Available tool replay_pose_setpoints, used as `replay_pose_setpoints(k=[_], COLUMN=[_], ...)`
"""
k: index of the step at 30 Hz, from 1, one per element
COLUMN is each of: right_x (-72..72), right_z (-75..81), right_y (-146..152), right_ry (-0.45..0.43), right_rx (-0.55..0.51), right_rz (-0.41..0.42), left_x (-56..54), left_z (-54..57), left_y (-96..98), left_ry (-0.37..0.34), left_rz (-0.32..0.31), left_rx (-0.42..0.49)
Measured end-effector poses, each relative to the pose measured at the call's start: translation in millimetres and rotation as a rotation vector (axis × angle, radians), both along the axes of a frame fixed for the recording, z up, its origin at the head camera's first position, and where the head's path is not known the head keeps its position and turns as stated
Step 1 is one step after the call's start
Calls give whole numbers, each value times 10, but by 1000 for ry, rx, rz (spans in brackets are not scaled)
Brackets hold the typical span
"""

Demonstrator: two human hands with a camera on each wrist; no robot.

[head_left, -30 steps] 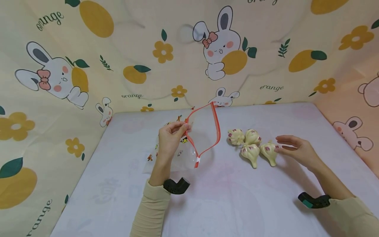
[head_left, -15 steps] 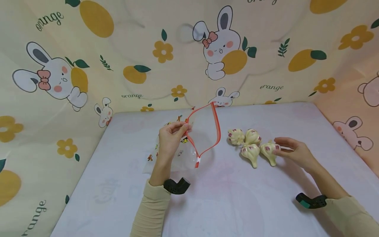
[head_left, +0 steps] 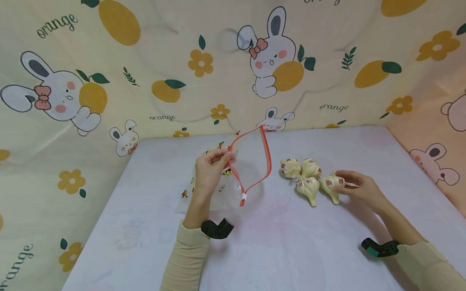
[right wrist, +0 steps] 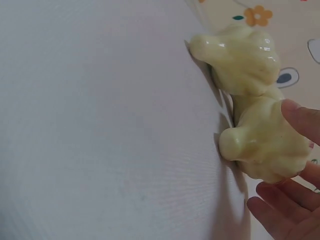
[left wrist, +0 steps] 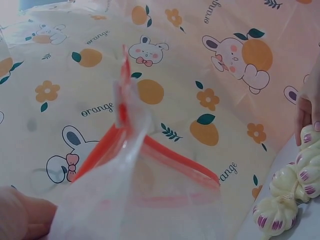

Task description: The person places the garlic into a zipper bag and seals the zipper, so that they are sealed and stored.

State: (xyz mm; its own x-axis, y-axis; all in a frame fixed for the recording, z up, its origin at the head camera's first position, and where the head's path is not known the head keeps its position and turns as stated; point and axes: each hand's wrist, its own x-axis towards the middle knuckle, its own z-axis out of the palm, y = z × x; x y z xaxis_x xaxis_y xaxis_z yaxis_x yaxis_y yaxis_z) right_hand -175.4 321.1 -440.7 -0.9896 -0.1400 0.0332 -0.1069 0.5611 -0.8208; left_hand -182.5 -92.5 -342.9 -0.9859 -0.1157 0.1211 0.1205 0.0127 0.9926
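Note:
My left hand (head_left: 210, 169) pinches the red rim of a clear zip bag (head_left: 223, 194) with small printed figures. The bag's mouth gapes toward the right, and a white slider (head_left: 243, 197) sits at the near end of the rim. In the left wrist view, the bag's red-edged opening (left wrist: 182, 162) stands up in front of the hand. My right hand (head_left: 360, 186) has thumb and fingers around the rightmost garlic bulb (head_left: 330, 190), which rests on the table. In the right wrist view, the thumb (right wrist: 300, 117) touches the bulb's side; other fingers lie below it.
Several more garlic bulbs (head_left: 306, 186) lie bunched just left of the gripped one. A pale cloth covers the table (head_left: 276, 246). Printed curtains (head_left: 218, 72) with rabbits and oranges rise behind and at both sides.
My right hand has moved a little left, from the bulb's edge to around it. The left hand and the bag stay in place.

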Motion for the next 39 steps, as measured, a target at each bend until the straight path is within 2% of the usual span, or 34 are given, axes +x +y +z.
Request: replay_pose_setpoints(k=[18, 25, 39], right_x=[-12, -29, -31], right_z=[-32, -47, -68], right_y=[-33, -30, -7], right_ry=[15, 4, 4], right_rx=[36, 71, 72], right_rz=[7, -5, -18], left_x=[-9, -19, -22], left_z=[-20, -30, -12], left_y=[-7, 0, 15], left_ry=[-31, -20, -16], left_rz=[6, 7, 3], left_rx=[-29, -29, -17])
